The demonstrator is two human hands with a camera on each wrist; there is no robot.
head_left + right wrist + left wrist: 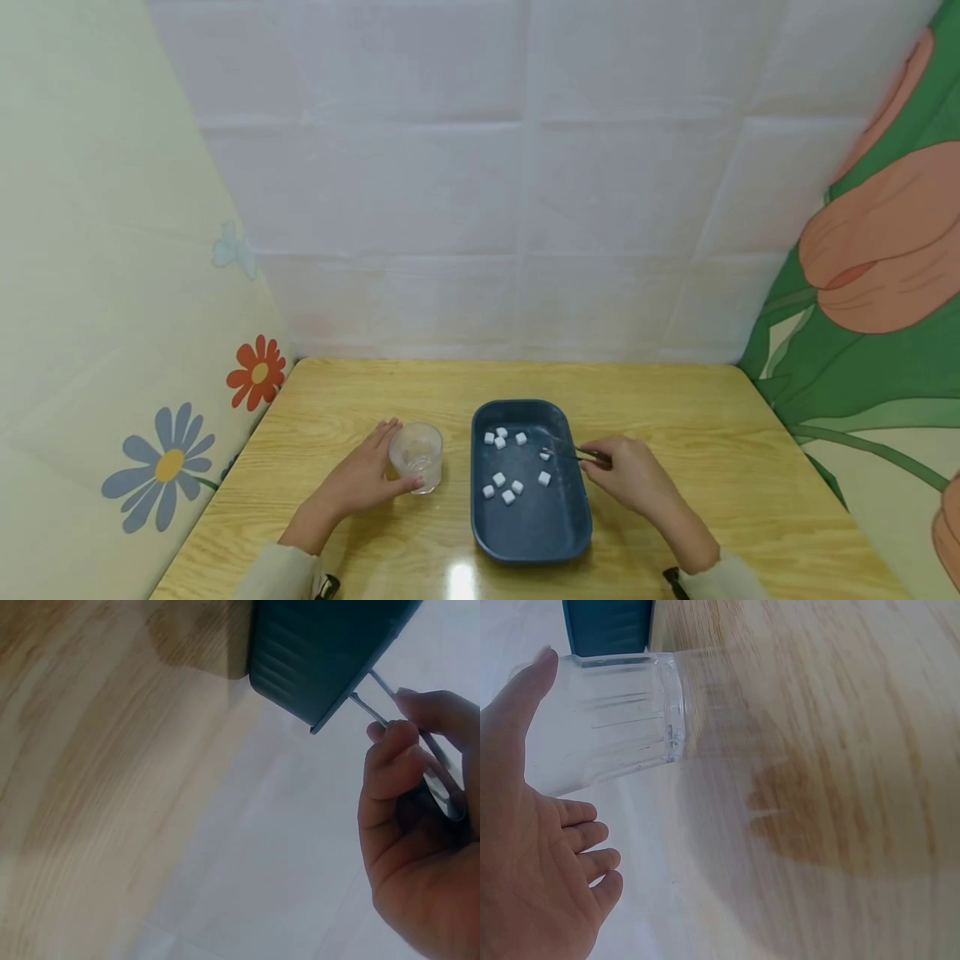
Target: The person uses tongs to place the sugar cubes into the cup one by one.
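Observation:
A clear glass stands upright on the table, left of a dark blue tray. My left hand rests against the glass's left side, thumb in front, fingers behind; in the left wrist view the hand has its fingers loosely extended beside the glass. My right hand holds metal tweezers over the tray's right rim, their tips at a white cube. In the right wrist view the thumb and fingers of the hand pinch the tweezers.
Several other white cubes lie scattered in the tray. The wooden table extends around the tray and glass. A pale cloth hangs behind the table, with flower-printed cloth at the right and left.

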